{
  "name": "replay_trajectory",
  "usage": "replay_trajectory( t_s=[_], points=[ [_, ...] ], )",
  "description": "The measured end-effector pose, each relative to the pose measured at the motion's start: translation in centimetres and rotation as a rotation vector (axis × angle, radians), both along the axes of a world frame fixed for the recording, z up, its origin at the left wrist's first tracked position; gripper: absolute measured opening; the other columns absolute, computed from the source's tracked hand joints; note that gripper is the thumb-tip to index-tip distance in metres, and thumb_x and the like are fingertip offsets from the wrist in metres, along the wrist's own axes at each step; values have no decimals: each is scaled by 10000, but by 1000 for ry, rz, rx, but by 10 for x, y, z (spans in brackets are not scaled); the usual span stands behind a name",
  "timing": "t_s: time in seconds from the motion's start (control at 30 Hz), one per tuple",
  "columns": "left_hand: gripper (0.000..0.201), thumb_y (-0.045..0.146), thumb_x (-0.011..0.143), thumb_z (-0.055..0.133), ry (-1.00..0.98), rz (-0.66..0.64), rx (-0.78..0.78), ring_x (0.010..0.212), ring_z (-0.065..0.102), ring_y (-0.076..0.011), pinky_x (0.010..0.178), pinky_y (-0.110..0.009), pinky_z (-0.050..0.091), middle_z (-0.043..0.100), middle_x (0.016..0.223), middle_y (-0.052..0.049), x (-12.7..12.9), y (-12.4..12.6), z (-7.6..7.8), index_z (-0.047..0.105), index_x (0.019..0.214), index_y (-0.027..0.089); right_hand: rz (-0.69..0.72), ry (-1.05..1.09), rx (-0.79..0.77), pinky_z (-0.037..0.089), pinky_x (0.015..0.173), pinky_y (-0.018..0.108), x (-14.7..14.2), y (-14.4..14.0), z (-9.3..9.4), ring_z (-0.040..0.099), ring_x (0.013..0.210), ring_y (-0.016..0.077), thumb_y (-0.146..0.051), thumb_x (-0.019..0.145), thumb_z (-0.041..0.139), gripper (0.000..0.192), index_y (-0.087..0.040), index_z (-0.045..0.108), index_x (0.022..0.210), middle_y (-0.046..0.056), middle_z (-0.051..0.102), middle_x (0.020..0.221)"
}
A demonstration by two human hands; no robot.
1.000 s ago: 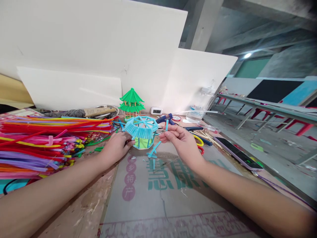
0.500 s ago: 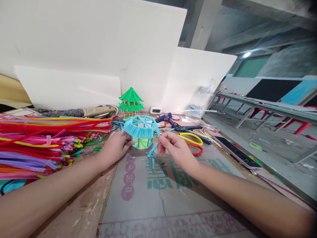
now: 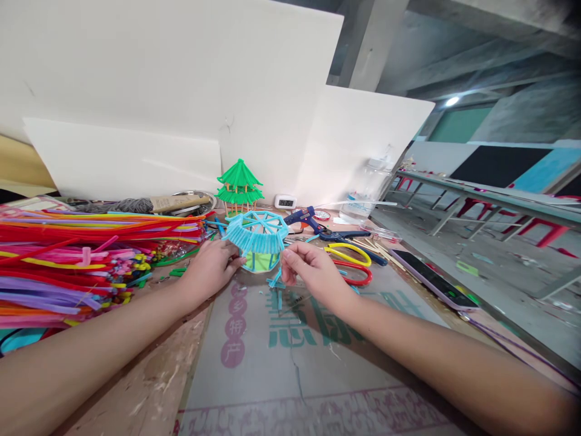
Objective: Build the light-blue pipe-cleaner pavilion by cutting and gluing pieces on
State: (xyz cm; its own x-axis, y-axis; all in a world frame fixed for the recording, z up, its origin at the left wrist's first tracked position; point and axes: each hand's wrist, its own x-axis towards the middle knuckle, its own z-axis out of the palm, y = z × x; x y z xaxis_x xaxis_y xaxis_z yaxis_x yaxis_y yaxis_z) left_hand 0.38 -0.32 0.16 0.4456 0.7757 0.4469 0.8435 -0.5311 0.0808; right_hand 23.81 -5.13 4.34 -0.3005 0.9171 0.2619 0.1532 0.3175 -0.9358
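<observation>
A small pavilion model (image 3: 261,243) built of light blue pipe cleaners, with a spoked open top, a slatted sloping roof and a green base, stands on the table. My left hand (image 3: 211,266) is closed at its left side, thumb and fingers gripping the lower edge. My right hand (image 3: 311,267) is pinched at the right edge of the roof; a short blue pipe cleaner piece was at its fingertips and is now mostly hidden. Cut blue pieces (image 3: 279,299) lie just below, on a printed plastic sheet (image 3: 254,387).
Bundles of coloured pipe cleaners (image 3: 91,229) fill the left. Behind the model stands a green pagoda model (image 3: 240,178), beside a small digital clock (image 3: 285,201). To the right lie a blue glue gun (image 3: 306,219), scissors with yellow and red handles (image 3: 358,254) and a phone (image 3: 431,278).
My right hand has moved slightly left, bringing its pinched fingertips to the right edge of the roof. My left hand and the pavilion model stay almost where they were.
</observation>
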Motion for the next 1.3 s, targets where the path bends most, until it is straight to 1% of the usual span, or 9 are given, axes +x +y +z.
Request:
replay_trajectory(
  t_s=[0.37,0.53,0.77,0.97,1.07,1.13,1.17,1.23,1.3],
  points=[
    [289,359,962,494,-13,-10,-5,858,621,-275,754,-370,410,677,849,-93,1,-1,1,673,851,161,14,-9,-34,468,538,241,0,2,0,552,505,109,-504,868,594,358,-195,542,693,-15,620,573],
    [283,362,962,491,-13,-20,-6,897,621,-277,765,-368,413,686,895,-98,0,0,1,657,844,165,28,6,-69,468,526,239,-1,4,-1,550,489,105,-533,841,615,376,-194,547,694,-15,627,570],
    [281,373,957,492,-9,-11,0,872,622,-265,759,-354,420,687,868,-91,0,0,0,656,841,176,57,53,-113,467,498,232,-1,7,-4,553,471,102,-568,803,649,400,-192,562,703,-23,635,556],
    [269,360,956,491,-25,-16,-27,924,625,-287,783,-385,421,694,921,-101,1,-1,1,659,876,166,43,67,-160,478,496,236,-2,8,-4,564,463,106,-610,743,694,439,-188,573,721,-27,644,553],
    [276,363,959,485,-24,-14,-29,922,628,-290,783,-391,420,693,914,-103,0,0,1,660,883,164,55,-10,-180,470,483,255,2,9,-3,559,449,120,-672,766,632,487,-197,560,687,-16,633,532],
    [287,372,963,477,-14,-5,-26,906,629,-282,772,-383,418,693,897,-100,0,0,0,655,863,170,31,-112,-117,444,470,265,8,10,-3,543,445,130,-696,817,549,519,-205,537,649,-10,602,507],
    [294,377,965,473,-8,-1,-25,900,630,-277,767,-377,417,693,889,-97,-1,1,0,650,849,174,-10,-159,-45,431,472,267,11,11,-2,536,456,132,-683,840,528,513,-208,529,649,-11,586,509],
    [308,385,969,463,4,3,-20,895,631,-271,765,-370,418,691,880,-94,-1,1,-1,641,827,177,-128,-244,179,434,514,276,20,13,2,545,527,143,-610,867,559,431,-207,555,717,-7,590,579],
    [310,384,969,461,10,4,-18,900,631,-275,770,-374,421,690,882,-96,-1,1,0,641,824,177,-194,-354,471,493,657,315,26,15,8,607,709,181,-512,868,629,309,-205,620,905,31,653,769]
  ],
)
